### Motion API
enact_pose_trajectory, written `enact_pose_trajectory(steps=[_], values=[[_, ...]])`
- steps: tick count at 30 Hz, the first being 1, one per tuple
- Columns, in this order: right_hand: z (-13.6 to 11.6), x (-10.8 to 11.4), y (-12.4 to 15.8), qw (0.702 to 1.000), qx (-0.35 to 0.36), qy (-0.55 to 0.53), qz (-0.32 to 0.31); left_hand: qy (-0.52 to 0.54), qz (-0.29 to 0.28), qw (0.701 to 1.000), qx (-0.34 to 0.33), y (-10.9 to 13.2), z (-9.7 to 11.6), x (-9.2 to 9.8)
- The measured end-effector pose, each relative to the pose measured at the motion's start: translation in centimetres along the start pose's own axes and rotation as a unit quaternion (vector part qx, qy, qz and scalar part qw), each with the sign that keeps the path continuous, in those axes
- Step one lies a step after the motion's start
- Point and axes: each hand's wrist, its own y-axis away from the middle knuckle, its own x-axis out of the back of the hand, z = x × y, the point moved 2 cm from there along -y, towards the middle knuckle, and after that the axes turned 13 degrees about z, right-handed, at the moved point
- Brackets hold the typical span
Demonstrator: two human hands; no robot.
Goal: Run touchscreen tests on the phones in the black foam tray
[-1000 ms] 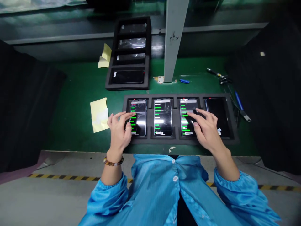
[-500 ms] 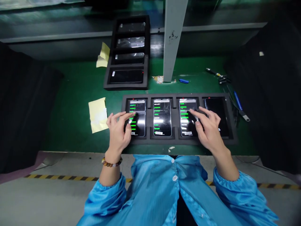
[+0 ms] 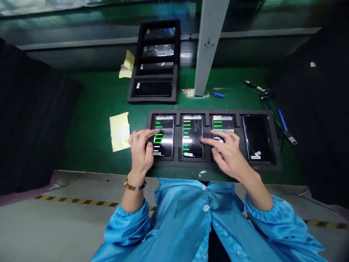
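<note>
Several smartphones lie face up in a dark foam tray (image 3: pixel 176 136) at the bench's front edge. Over the leftmost phone (image 3: pixel 165 145), lit with green text lines, my left hand (image 3: pixel 141 147) holds out its index finger at the screen. My right hand (image 3: pixel 229 151) is open, its fingers stretched leftward; one fingertip is at the right edge of the second phone (image 3: pixel 192 134). That hand partly covers the third phone (image 3: pixel 223 123), also lit. The rightmost phone (image 3: pixel 256 134) has a dark screen and small white labels near its bottom.
Another foam tray (image 3: pixel 130 87) with dark phones stands behind, beside crumpled yellow paper (image 3: pixel 127 67). A yellow sheet (image 3: pixel 120 133) lies left. A grey post (image 3: pixel 209 47) rises from the green bench. On the right lie a blue-handled tool (image 3: pixel 283 120), a pen (image 3: pixel 253 86) and a blue cap (image 3: pixel 218 95).
My right hand has moved left from the third phone's screen to the second phone's right edge, uncovering the rightmost phone. My left hand stays at the leftmost phone, whose text lines have shifted. The view has shifted slightly.
</note>
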Motion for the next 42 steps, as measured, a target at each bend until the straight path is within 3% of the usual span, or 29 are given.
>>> enact_pose_trajectory(steps=[3,6,12,28,38,42], values=[[-1.0,-1.9,-1.4,0.999,0.024,-0.01,-0.035,0.001,0.032,0.999,0.009,0.4,-0.3,0.2],[-0.9,-2.7,-2.3,1.0,0.007,0.021,-0.015,-0.011,0.027,0.999,0.013,0.6,-0.3,0.3],[-1.6,-2.5,-2.5,0.999,0.022,0.01,-0.035,-0.025,0.013,0.999,0.028,0.4,0.0,0.3],[-1.3,-3.6,-4.7,0.998,-0.036,0.05,0.004,0.002,0.021,0.999,0.028,0.4,-0.1,0.2],[-3.0,-3.1,-2.4,1.0,0.016,0.007,-0.012,-0.017,0.042,0.999,0.022,0.8,-0.1,0.5],[-3.1,-2.8,-1.6,1.0,0.011,0.01,-0.008,0.004,0.015,1.0,-0.01,1.3,-0.3,1.0]])
